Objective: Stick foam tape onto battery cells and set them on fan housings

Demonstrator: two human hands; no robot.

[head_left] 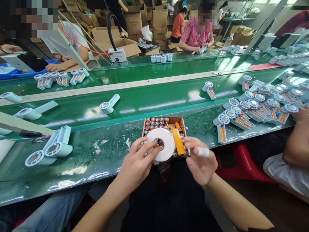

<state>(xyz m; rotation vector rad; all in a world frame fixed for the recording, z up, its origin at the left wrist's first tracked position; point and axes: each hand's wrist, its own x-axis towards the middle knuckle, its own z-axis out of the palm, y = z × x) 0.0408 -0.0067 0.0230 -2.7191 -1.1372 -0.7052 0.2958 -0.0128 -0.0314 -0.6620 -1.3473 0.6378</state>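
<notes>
The left hand (137,161) pinches the white roll (168,149) at its hole, helping steady it; the right hand (202,166), loosely spread, hovers beside an orange battery (179,141).

White roll (168,140) and orange pack (178,141), over open box (183,121).
Roll: face up, core hollow. Pack: flat, oblong, just beside roll.

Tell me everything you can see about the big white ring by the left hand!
The flat, round white ring is smooth and plain, maybe a roll of paper or tape, with a round hole in its middle. It lies over an open brown cardboard box, beside a flat orange pack. The bare left hand touches it, fingers at the hole. Its underside is hidden.
</notes>
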